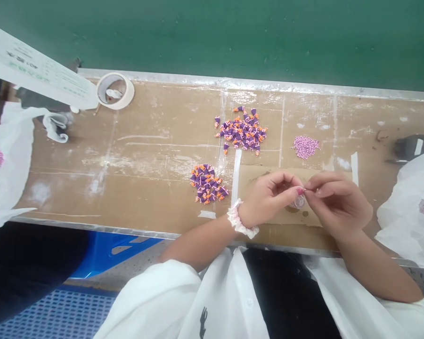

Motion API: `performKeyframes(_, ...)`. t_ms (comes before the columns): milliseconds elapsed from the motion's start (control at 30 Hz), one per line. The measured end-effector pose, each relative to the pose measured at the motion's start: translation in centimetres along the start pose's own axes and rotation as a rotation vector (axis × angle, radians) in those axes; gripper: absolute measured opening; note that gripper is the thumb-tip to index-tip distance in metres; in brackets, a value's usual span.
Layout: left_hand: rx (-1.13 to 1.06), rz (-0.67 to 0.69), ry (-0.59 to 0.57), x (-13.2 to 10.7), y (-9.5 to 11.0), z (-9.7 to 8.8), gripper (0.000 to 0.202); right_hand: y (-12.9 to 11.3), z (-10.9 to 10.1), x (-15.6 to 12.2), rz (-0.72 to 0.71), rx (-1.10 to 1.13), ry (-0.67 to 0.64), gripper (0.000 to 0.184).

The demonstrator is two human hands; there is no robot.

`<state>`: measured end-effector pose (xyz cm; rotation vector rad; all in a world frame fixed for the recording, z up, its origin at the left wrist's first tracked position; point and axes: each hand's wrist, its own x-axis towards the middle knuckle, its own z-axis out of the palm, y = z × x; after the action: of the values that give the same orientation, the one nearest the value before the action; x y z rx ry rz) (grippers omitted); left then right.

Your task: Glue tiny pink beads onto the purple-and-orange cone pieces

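My left hand [273,195], with a white scrunchie [240,219] at its wrist, is closed in a pinch. Its fingertips meet those of my right hand [341,202], which is pinched too. Whatever small thing is between them is too tiny to make out. Just below the fingertips, a small clear round container [298,203] stands on a cardboard sheet [256,175] and is partly covered by my fingers. Left of my hands lies a pile of small purple and orange figures [208,184]; a larger pile of similar figures [243,131] is farther back. Small pink pieces [305,147] are heaped beyond my right hand.
A tape roll [129,96] and a white printed box [45,70] stand at the back left of the cardboard-covered table [155,183]. White plastic bags [14,174] with pink pieces lie at both ends. A dark round object [406,147] is at right. Below left is a blue stool [99,254].
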<state>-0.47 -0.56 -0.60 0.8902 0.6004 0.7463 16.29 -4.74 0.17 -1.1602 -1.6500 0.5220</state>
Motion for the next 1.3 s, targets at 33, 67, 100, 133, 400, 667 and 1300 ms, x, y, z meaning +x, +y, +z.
performKeyframes(33,0.013,0.002,0.002,0.0,-0.1,0.0,0.03,0.0,0.0,0.0,-0.017,-0.006,-0.011,0.024)
performKeyframes(67,0.028,0.003,-0.001,-0.1,-0.2,0.0,0.03,-0.1,-0.1,0.0,-0.027,-0.011,-0.026,0.025)
performKeyframes(100,0.045,0.006,-0.005,-0.1,-0.3,0.0,0.031,-0.1,-0.1,0.1,-0.03,-0.011,-0.039,0.026)
performKeyframes(133,0.065,0.019,-0.003,-0.1,-0.4,0.0,0.031,-0.2,-0.2,0.2,-0.025,-0.007,-0.045,0.026)
performKeyframes(400,0.226,0.102,-0.009,0.0,-0.4,-0.2,0.028,-0.4,-0.5,0.9,-0.089,-0.086,-0.133,0.025)
performKeyframes(667,0.419,0.199,-0.007,0.0,-0.1,-0.2,0.019,-0.5,-0.6,1.6,-0.141,-0.086,-0.203,0.026)
performKeyframes(1300,0.587,0.377,0.057,0.0,-0.2,-0.1,0.018,-1.1,-1.1,0.8,0.228,0.166,-0.146,0.025)
